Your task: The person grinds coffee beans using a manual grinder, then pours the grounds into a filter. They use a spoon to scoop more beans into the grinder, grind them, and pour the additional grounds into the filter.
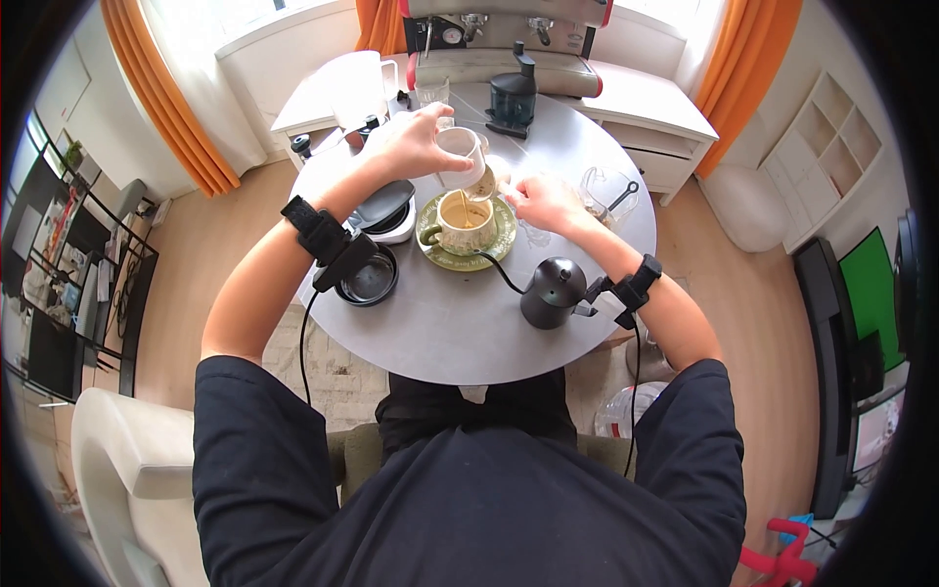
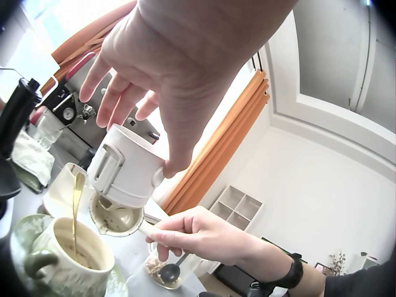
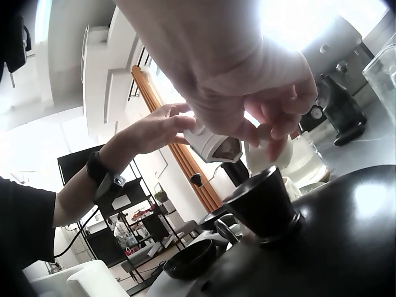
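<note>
Near the far middle of the table, my left hand [image 1: 416, 145] grips a white plastic cup [image 2: 124, 167] with a window-like slot in its side, held tilted. Its underside, brownish and mesh-like, shows in the right wrist view. Right below it, my right hand [image 1: 545, 201] pinches the handle of a small cream pan with a stained inside [image 2: 117, 221]. Beneath both stands a cream mug [image 1: 465, 238] with a green handle, on a green saucer [image 1: 465, 263]. A gold spoon [image 2: 77, 201] leans in the mug, above a light brown content.
A black gooseneck kettle [image 1: 553, 293] stands below my right forearm. The black bowl [image 1: 368, 279] lies at the left. Behind are a dark hand-cranked device [image 1: 514, 96] and an espresso machine [image 1: 504, 68]. To the right sits a clear container with a dark spoon [image 2: 169, 272].
</note>
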